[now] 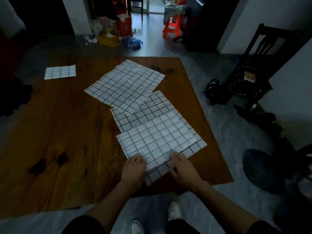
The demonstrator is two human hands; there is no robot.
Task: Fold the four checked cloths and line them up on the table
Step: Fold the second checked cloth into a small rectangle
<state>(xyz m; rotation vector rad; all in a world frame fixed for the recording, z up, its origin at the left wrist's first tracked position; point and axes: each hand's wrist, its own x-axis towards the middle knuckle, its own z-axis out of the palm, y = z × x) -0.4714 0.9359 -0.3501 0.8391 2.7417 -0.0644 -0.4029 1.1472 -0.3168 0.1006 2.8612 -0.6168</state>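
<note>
Four white checked cloths are on the brown wooden table (55,132). A small folded cloth (60,72) lies at the far left. A large spread cloth (125,85) lies mid-table, overlapping a bold-gridded cloth (148,114) nearer me. On top of that one lies a paler, faint-gridded cloth (157,141). My left hand (133,169) grips the pale cloth's near left edge with curled fingers. On its near right edge sits my right hand (183,169), forefinger on top and thumb spread below, apparently pinching it.
The table's right edge runs close beside the cloths, and the near edge is just under my wrists. A dark wooden chair (253,68) and dark bags (263,169) stand on the floor at right. Red stools (171,27) and clutter sit beyond the table.
</note>
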